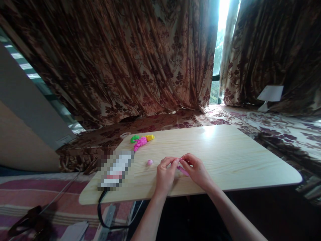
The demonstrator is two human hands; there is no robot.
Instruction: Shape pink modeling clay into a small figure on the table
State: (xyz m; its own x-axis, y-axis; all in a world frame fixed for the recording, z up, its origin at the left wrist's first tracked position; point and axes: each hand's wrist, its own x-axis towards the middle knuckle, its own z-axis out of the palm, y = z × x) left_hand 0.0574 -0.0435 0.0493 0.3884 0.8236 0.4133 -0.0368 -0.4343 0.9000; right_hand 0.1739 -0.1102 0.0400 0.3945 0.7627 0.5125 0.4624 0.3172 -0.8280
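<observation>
My left hand (167, 172) and my right hand (196, 170) meet above the near half of the light wood table (220, 150). Thumbs and fingertips of both are pinched together on a small pink piece (180, 159), mostly hidden by the fingers. It looks soft, like modelling clay, though I cannot be sure. A longer pink strip (183, 171) shows just below the fingertips, beside my right thumb; whether it joins the pinched piece is unclear. Left of my left hand, a small pale pink ball (149, 162) rests on the tabletop.
Toward the table's far left lie a bright pink bundle (140, 143), a green piece (134, 139) and a yellow piece (149, 137). A blurred-out object (117, 169) with a black strap (99, 209) lies at the left edge. A white lamp (271, 93) stands at the back right.
</observation>
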